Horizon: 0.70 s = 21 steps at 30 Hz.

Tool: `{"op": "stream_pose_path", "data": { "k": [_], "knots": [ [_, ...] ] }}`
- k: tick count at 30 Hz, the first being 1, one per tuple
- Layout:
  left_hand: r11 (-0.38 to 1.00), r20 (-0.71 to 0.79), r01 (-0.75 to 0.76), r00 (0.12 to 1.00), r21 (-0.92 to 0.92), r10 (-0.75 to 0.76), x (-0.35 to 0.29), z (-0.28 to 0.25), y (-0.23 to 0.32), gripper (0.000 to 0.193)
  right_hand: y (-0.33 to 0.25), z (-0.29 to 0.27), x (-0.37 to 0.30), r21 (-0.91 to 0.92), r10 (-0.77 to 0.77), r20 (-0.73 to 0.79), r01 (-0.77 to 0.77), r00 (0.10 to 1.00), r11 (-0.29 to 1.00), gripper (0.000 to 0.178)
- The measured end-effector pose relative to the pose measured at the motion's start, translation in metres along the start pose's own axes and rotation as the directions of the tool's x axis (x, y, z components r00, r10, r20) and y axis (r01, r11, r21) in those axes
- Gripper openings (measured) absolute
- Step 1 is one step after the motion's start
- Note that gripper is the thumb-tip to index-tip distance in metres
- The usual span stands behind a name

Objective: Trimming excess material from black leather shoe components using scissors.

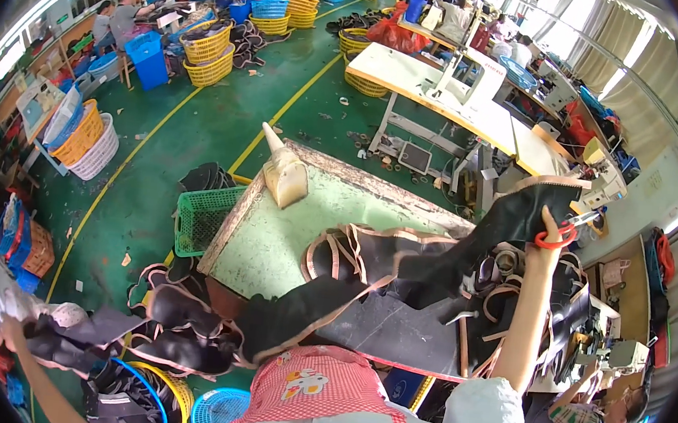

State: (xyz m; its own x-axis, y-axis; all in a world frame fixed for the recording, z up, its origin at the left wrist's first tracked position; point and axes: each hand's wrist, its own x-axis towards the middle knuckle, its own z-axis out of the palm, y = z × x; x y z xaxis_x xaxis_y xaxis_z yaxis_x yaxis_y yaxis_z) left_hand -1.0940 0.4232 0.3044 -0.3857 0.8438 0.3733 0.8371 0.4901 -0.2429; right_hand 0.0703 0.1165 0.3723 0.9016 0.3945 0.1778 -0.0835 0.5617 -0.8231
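Black panels (444, 266) drape our worktop (270, 246). Our right hand (548, 232) clasps red-handled scissors (567, 233); our left hand's (11, 332) grip we cannot tell.

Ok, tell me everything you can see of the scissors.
The scissors have orange-red, plastic-looking loop handles and silvery, metal-looking blades. The right hand holds them by the handles, beside black material with tan edging. The blades point toward the picture's upper right; whether they are parted is too small to tell.

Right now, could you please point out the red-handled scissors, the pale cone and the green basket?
Red-handled scissors (569, 231), head view: handle.
Pale cone (286, 180), head view: wide end.
Green basket (182, 227), head view: left wall.
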Motion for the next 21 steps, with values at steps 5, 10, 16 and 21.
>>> {"op": "stream_pose_path", "data": {
  "k": [5, 10, 16, 21],
  "knots": [
    [0.331, -0.012, -0.392, 0.659, -0.858, 0.752, -0.180, -0.139, 0.398, 0.061, -0.015, 0.074, -0.047, -0.096, 0.013, 0.052, -0.007, 0.999, 0.995, 0.034],
    [-0.420, -0.422, 0.086, -0.004, -0.903, 0.906, -0.403, -0.213, 0.585, 0.083, -0.043, 0.150, -0.072, -0.190, -0.016, 0.227, 0.061, 0.974, 0.980, 0.033],
    [-0.136, -0.189, 0.139, -0.508, -0.981, 0.841, -0.437, -0.199, 0.603, 0.030, -0.094, 0.129, -0.056, -0.368, -0.154, 0.345, 0.284, 0.926, 0.885, 0.034],
    [0.171, 0.041, 0.290, -0.406, -0.942, 0.913, -0.362, -0.303, 0.574, 0.028, -0.092, 0.068, -0.023, -0.358, -0.132, 0.013, 0.128, 0.991, 0.925, 0.035]
  ]
}}
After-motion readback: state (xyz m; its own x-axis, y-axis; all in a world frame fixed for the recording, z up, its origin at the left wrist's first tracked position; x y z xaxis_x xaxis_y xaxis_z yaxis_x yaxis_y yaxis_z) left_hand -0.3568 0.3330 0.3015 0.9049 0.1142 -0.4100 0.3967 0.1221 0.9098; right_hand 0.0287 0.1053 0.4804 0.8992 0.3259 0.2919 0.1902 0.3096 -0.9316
